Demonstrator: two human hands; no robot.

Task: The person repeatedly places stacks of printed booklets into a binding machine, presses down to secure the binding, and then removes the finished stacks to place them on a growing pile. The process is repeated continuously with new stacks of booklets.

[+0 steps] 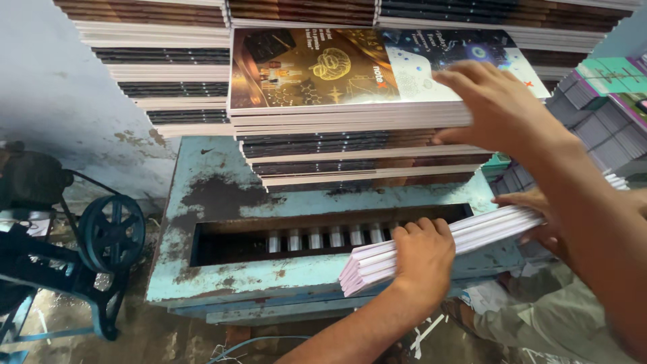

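Note:
My left hand [422, 255] grips the near end of a tilted bundle of white-edged notebooks [485, 229], held over the front right of a worn blue-green metal machine [222, 269]. Another person's hand [532, 202] holds the far end of that bundle. My right hand [499, 101] lies on the glossy printed cover of the top notebooks [317, 67] of a tall stack on the machine. Its fingers are spread on top and its thumb is tucked under the upper few books at the stack's right edge.
A long slot with metal rollers [323, 237] runs across the machine top. More notebook stacks [168, 67] stand behind at the left, and green-covered books [610, 74] lie at the right. A dark pulley wheel [111, 232] stands at the left. Another person's grey-clad leg [539, 317] is at the lower right.

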